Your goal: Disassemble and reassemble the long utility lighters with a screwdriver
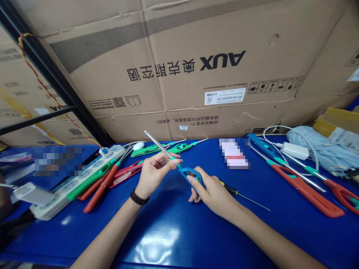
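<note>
A blue long-necked gas lighter (183,172) is held above the table between my two hands, its metal tube pointing up and to the left. My left hand (154,170), with a dark band on the wrist, pinches the lighter at the green collar where the tube joins the body. My right hand (211,190) is wrapped round the blue handle, covering its lower end. Behind my right hand a screwdriver (241,196) with a black and yellow handle lies on the table, its shaft pointing right.
Red and green lighters (103,185) lean on a white power strip (86,172) at left. Opened-up lighters (157,149) lie behind my hands. Orange lighters (305,190), a white charger (294,150) and light blue cloth (311,144) are at right. A large carton (179,45) walls the back.
</note>
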`<state>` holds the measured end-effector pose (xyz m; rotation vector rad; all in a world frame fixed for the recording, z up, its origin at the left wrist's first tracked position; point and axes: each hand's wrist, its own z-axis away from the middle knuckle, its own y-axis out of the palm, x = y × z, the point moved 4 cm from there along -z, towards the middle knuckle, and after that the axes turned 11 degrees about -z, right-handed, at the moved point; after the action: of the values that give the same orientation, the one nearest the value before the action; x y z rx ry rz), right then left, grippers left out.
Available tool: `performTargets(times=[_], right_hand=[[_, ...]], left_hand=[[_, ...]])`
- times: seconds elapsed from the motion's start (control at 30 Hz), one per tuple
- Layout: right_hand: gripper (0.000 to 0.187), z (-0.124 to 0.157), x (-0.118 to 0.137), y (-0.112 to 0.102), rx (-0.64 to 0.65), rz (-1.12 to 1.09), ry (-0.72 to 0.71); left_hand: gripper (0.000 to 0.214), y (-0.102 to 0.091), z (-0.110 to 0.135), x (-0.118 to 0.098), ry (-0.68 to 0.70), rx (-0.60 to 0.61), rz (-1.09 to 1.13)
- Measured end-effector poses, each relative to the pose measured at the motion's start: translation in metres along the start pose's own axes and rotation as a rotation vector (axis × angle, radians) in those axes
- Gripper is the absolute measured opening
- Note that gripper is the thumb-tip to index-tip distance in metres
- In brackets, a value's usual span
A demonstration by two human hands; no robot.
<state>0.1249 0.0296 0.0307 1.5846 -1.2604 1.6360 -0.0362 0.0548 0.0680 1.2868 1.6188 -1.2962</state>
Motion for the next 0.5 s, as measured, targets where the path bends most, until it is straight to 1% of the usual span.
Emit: performTargets(times=[0.07, 0.17, 0.27, 0.37, 0.43, 0.5], right_hand=[[0.025, 0.000, 0.001, 0.001, 0.013, -0.010, -0.011], [0.025, 0.000, 0.001, 0.001, 0.010, 0.055, -0.022], [0.026, 0.001, 0.002, -0.001, -0.004, 0.142, -0.026], [0.026, 0.002, 0.003, -0.002, -0.007, 0.173, -0.035], [0.025, 0.003, 0.003, -0.002, -0.004, 0.141, -0.040], [0.026, 0.002, 0.000, 0.001, 0.025, 0.027, -0.025]], left_hand=[[0.032, -0.003, -0.001, 0.002, -0.016, -0.058, -0.006], [0.031, -0.007, -0.002, 0.003, -0.014, -0.112, -0.034], [0.028, -0.007, -0.002, -0.002, 0.011, -0.105, -0.059], [0.026, -0.006, -0.001, -0.007, 0.051, -0.105, -0.064], [0.026, -0.007, -0.001, -0.009, 0.058, -0.099, -0.068], [0.025, -0.007, -0.001, -0.009, 0.045, -0.068, -0.088]])
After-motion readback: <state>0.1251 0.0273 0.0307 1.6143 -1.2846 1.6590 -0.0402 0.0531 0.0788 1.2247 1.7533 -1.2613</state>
